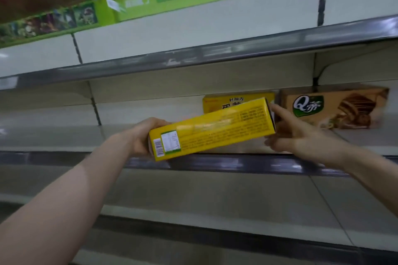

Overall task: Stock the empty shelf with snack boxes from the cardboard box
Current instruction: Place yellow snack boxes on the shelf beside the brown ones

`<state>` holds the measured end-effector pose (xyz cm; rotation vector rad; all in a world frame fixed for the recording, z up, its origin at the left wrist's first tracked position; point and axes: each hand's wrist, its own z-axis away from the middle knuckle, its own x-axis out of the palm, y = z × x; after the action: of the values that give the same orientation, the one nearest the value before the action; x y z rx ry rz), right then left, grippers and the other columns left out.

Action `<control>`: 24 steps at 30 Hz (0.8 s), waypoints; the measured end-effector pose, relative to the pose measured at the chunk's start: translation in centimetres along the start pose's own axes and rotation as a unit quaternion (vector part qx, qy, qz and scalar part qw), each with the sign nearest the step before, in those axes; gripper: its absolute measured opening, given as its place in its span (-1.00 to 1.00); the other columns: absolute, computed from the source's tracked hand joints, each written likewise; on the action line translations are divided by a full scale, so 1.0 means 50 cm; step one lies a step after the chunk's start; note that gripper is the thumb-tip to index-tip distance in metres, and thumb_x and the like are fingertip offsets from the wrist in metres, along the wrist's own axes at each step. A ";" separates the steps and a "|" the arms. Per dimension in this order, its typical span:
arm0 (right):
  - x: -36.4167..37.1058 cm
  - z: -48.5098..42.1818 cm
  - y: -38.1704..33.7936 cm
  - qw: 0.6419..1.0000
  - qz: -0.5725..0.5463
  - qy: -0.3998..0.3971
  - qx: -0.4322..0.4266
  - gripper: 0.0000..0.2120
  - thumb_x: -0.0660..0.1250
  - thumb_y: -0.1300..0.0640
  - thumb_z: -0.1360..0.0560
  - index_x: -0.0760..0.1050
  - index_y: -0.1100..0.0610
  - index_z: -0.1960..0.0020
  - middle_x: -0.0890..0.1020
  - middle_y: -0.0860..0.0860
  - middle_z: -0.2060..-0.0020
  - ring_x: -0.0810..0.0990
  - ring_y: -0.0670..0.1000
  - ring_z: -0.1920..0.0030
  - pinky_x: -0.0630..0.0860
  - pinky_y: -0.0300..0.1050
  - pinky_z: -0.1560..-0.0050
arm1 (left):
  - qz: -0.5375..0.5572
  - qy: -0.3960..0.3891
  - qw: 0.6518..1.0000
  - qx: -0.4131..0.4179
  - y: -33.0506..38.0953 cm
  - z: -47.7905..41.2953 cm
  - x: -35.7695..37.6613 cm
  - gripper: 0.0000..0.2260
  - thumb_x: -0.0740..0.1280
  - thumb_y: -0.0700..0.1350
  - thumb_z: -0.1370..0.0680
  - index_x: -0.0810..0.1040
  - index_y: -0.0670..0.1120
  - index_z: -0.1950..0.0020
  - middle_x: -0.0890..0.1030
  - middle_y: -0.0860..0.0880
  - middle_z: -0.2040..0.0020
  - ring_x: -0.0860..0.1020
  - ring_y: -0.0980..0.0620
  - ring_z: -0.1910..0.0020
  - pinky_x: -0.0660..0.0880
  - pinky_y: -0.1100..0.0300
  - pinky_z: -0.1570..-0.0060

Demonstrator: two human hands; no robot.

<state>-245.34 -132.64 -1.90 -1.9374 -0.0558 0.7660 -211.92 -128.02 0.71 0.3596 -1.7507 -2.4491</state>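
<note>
Yellow box [213,127] sat mid-frame, tilted with its right end higher, hanging in the air just in front of the shelf [64,135] rather than on it. The left hand [142,135] was wrapped round the lower left end, next to the barcode. The right hand [297,135] had the upper right end: forefinger laid straight against the end flap, other fingers curled under the bottom edge. So both hands were clamped on it.

Behind it, right of centre, a second yellow box [232,101] stood on the shelf, with a brown box [336,107] just beside that, further right. The cardboard box wasn't in shot.

What could go wrong from there, imo: the raised end was really close to the second yellow box, so pushing it in while tilted could have shoved that one back or knocked it crooked. The right-hand hold also looked pretty light, mostly fingertips, so if the left hand let go first that end might have slipped and dropped off the front edge.
</note>
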 end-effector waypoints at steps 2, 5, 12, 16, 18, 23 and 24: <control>-0.002 -0.008 -0.007 0.993 0.111 0.024 -0.038 -0.17 0.52 0.00 -0.36 0.13 -0.24 -0.47 0.55 0.11 -0.05 0.57 0.07 0.00 0.51 0.02 -0.11 | 0.005 -0.024 1.000 -0.014 0.002 -0.009 -0.003 -0.75 0.17 -0.05 -0.57 0.54 -0.18 0.13 0.63 -0.18 0.26 0.61 -0.13 0.33 0.55 0.07 0.21; -0.008 -0.034 -0.013 0.987 0.136 0.054 -0.073 -0.12 0.49 -0.34 -0.22 0.17 -0.32 -0.45 0.51 0.04 -0.15 0.51 0.01 -0.16 0.43 0.10 -0.26 | 0.002 -0.061 0.998 -0.028 0.013 -0.010 -0.009 -0.72 0.13 -0.01 -0.57 0.51 -0.18 0.08 0.59 -0.21 0.20 0.59 -0.16 0.34 0.60 0.06 0.34; 0.002 -0.050 -0.027 0.994 0.066 0.034 -0.076 -0.34 0.47 -0.27 -0.21 0.43 -0.17 -0.27 0.61 -0.21 -0.12 0.54 -0.17 -0.19 0.42 0.06 -0.32 | 0.087 -0.106 0.991 0.005 0.008 0.008 -0.023 -0.46 0.17 0.35 -0.43 0.64 -0.10 0.27 0.61 -0.12 0.33 0.53 -0.09 0.54 0.45 0.24 0.59; 0.025 -0.069 -0.024 0.999 0.005 0.051 -0.016 -0.47 0.41 -0.30 -0.19 0.49 -0.18 -0.12 0.63 -0.20 -0.03 0.60 -0.17 -0.05 0.51 -0.19 -0.10 | 0.059 -0.094 0.993 0.030 0.003 -0.011 -0.047 -0.44 0.12 0.46 -0.37 0.53 -0.02 0.18 0.41 -0.03 0.36 0.38 0.00 0.54 0.27 0.32 0.48; 0.041 -0.079 -0.028 0.997 -0.021 0.071 0.002 -0.52 0.36 -0.26 -0.26 0.45 -0.15 -0.13 0.63 -0.20 0.03 0.61 -0.19 0.04 0.46 -0.32 0.09 | 0.038 -0.086 0.995 0.036 0.003 -0.023 -0.052 -0.40 -0.02 0.52 -0.41 0.42 0.01 0.16 0.34 -0.03 0.32 0.29 0.03 0.51 0.21 0.32 0.46; 0.068 -0.097 -0.038 0.991 -0.066 0.104 0.049 -0.60 0.33 -0.23 -0.42 0.46 -0.07 -0.17 0.65 -0.09 0.03 0.63 -0.07 0.05 0.58 -0.11 0.05 | 0.069 -0.085 0.992 0.059 -0.002 -0.022 -0.054 -0.33 0.02 0.57 -0.35 0.50 -0.01 0.15 0.49 -0.07 0.23 0.42 0.00 0.32 0.35 0.21 0.34; 0.075 -0.102 -0.038 0.988 -0.084 0.113 0.062 -0.59 0.33 -0.25 -0.42 0.46 -0.05 -0.16 0.65 -0.06 0.03 0.64 -0.02 0.04 0.60 -0.04 0.02 | 0.087 -0.075 0.991 0.072 -0.002 -0.021 -0.046 -0.40 0.12 0.52 -0.37 0.52 -0.01 0.13 0.52 -0.07 0.22 0.48 -0.01 0.28 0.42 0.18 0.27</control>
<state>-239.09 -134.41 -0.70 -1.8611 -0.0321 0.4260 -209.43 -128.42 0.58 0.0315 -1.9336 -2.2882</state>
